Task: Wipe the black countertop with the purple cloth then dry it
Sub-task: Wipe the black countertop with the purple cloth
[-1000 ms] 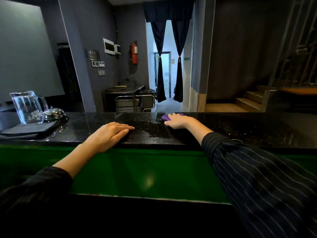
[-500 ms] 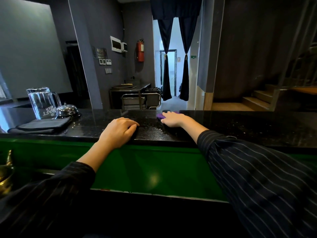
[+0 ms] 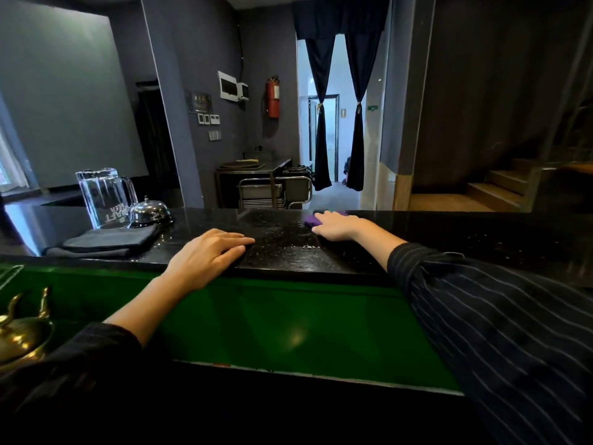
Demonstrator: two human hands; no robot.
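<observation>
The black countertop (image 3: 449, 239) runs across the view, speckled and wet in its middle. My right hand (image 3: 337, 224) lies flat on the purple cloth (image 3: 313, 220) near the counter's far edge; only a small purple part shows past my fingers. My left hand (image 3: 208, 253) rests palm down on the counter's near edge, fingers together, holding nothing. A folded dark cloth (image 3: 109, 240) lies on the counter to the left.
A glass pitcher (image 3: 102, 197) and a metal call bell (image 3: 149, 211) stand at the left behind the dark cloth. A green panel (image 3: 288, 322) drops below the counter. A brass pot (image 3: 22, 332) sits at the lower left.
The view has shifted left, so everything sits further right in frame. My right hand stays pressed on the purple cloth with little movement. My left hand remains on the counter's edge.
</observation>
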